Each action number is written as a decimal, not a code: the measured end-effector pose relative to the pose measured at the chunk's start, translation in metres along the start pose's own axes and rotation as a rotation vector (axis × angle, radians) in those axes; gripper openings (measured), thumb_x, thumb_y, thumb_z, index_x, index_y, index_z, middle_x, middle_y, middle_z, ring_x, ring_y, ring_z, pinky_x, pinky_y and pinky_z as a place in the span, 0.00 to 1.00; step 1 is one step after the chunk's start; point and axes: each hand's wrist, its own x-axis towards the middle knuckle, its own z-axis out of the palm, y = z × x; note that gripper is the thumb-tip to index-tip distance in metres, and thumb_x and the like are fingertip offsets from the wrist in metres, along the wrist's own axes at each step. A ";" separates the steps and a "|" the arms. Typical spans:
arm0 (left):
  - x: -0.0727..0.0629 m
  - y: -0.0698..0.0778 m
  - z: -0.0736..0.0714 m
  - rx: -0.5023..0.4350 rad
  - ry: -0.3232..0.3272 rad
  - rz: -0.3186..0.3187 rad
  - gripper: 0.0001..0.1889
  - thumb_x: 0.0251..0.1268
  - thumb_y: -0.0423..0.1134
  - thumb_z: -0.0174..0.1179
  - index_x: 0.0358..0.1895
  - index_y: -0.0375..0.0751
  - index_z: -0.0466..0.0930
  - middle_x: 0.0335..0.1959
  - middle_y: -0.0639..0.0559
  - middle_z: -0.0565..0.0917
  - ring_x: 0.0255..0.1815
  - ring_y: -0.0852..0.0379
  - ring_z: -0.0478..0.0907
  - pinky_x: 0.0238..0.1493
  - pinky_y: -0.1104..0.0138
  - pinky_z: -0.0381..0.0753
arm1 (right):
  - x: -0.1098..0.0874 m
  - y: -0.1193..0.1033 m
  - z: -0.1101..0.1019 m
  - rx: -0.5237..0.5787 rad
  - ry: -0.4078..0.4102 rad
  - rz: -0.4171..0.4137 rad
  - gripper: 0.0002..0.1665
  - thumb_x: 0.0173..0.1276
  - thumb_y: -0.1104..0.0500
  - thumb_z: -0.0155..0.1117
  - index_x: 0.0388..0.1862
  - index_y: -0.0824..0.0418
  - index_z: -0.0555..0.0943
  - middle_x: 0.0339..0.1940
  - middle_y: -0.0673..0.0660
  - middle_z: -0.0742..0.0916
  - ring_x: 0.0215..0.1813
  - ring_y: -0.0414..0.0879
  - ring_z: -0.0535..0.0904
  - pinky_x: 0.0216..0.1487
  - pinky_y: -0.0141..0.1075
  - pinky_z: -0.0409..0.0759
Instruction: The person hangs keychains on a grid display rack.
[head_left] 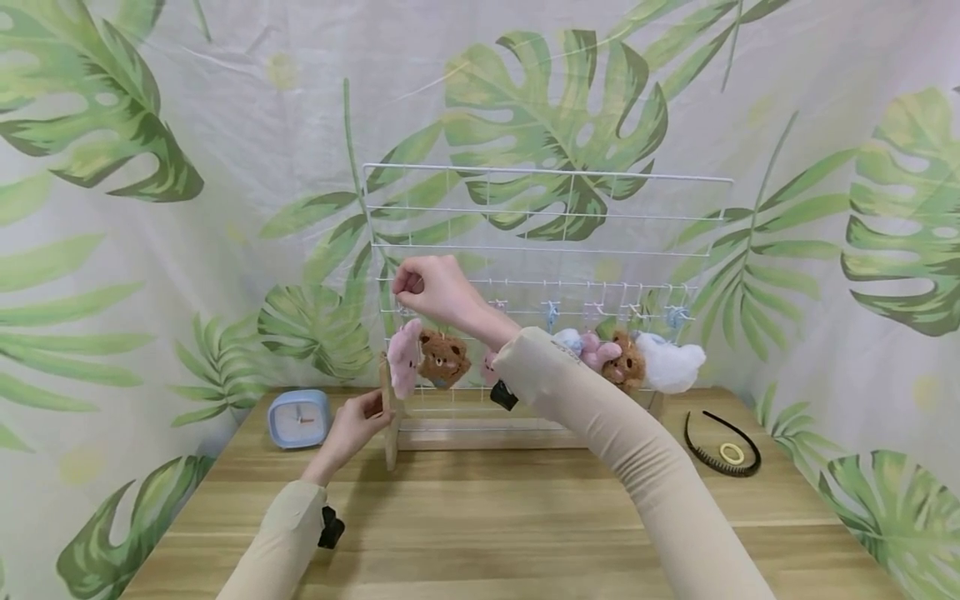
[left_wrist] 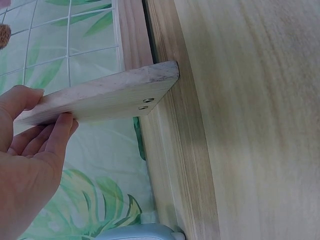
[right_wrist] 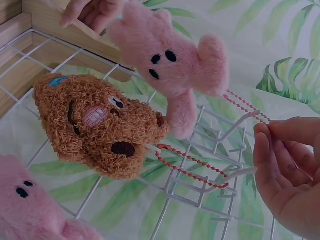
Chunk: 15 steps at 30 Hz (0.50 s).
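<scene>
My left hand (head_left: 358,423) holds the wooden side post (left_wrist: 100,95) of a white wire rack, thumb on one face and fingers on the other. High at the rack's left end, my right hand (head_left: 433,287) pinches the end of a pink bead chain (right_wrist: 246,106) between thumb and fingertips. From that chain hangs a pink plush keychain (right_wrist: 170,65), with the tip of a white hook (right_wrist: 240,122) beside the chain. Next to it a brown bear plush (right_wrist: 95,122) hangs by a red bead chain (right_wrist: 192,167) on another hook.
Several more plush keychains, among them a brown bear (head_left: 624,362) and a fluffy white one (head_left: 671,365), hang toward the rack's right end. A blue clock (head_left: 299,419) stands left of the rack. At right lie a black headband (head_left: 723,467) and a yellow ring (head_left: 731,453).
</scene>
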 end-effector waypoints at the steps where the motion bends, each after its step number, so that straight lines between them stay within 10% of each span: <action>1: 0.000 0.000 0.000 0.001 0.001 0.001 0.26 0.72 0.36 0.58 0.69 0.27 0.68 0.61 0.31 0.80 0.64 0.36 0.78 0.57 0.54 0.85 | 0.001 0.001 0.001 -0.003 -0.008 0.005 0.04 0.69 0.65 0.63 0.39 0.60 0.85 0.38 0.54 0.89 0.39 0.41 0.84 0.42 0.22 0.81; 15: -0.001 -0.002 0.001 -0.006 -0.003 0.001 0.27 0.73 0.37 0.58 0.70 0.27 0.67 0.62 0.30 0.79 0.64 0.35 0.77 0.58 0.52 0.84 | 0.001 0.008 0.008 -0.072 -0.042 -0.019 0.05 0.68 0.66 0.62 0.36 0.61 0.85 0.36 0.56 0.90 0.39 0.43 0.85 0.42 0.23 0.81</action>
